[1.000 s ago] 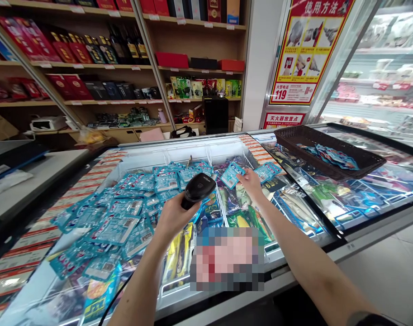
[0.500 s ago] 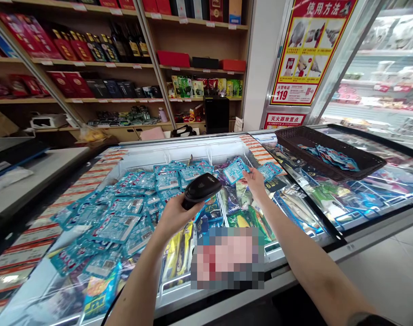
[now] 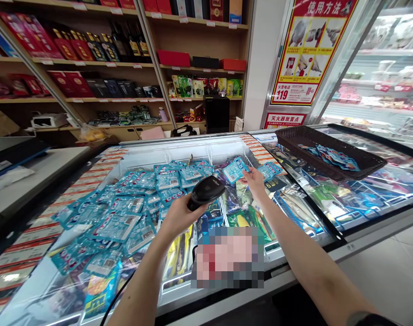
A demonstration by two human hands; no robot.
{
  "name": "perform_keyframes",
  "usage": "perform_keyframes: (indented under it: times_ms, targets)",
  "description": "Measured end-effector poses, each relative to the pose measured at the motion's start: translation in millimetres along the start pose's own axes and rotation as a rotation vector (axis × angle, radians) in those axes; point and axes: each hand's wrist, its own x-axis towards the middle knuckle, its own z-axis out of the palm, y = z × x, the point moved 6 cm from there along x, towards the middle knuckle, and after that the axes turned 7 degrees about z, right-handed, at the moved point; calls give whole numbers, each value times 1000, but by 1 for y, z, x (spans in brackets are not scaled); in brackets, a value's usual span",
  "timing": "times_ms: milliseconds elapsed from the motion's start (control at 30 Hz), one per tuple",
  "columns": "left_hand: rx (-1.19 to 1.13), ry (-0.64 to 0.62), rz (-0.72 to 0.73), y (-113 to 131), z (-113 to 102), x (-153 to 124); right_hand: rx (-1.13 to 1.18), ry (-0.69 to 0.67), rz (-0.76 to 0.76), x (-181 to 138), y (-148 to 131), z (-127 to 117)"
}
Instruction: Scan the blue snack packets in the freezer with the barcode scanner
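Note:
My left hand (image 3: 182, 215) is wrapped round the grip of a black barcode scanner (image 3: 207, 190), whose head points right. A dark cable runs down beside my left forearm. In my right hand (image 3: 255, 181) a small blue snack packet (image 3: 235, 170) is pinched by its right edge, with printed text facing up. Another blue packet (image 3: 269, 170) lies just right of that hand. Left of the scanner, many like blue packets (image 3: 120, 224) are spread over the glass top of the chest freezer (image 3: 143, 151).
A brown woven basket (image 3: 365, 169) with some blue packets stands on the freezer's right part. Bagged frozen goods show through the glass. A pixelated patch (image 3: 228, 258) covers something at the front edge. Shelves (image 3: 199, 68) of boxes and bottles stand behind; a counter (image 3: 46, 176) is at left.
My left hand has shifted slightly right with the barcode scanner, nearer the held packet. My right hand and its packet have hardly moved.

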Motion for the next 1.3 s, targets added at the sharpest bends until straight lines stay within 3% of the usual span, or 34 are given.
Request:
perform_keyframes:
  times_ms: [833, 1300]
  targets:
    - [-12, -23, -44, 2, -1, 0, -63, -35, 1, -1, 1, 3]
    - [-123, -33, -46, 10, 7, 30, -51, -16, 19, 0, 0, 3]
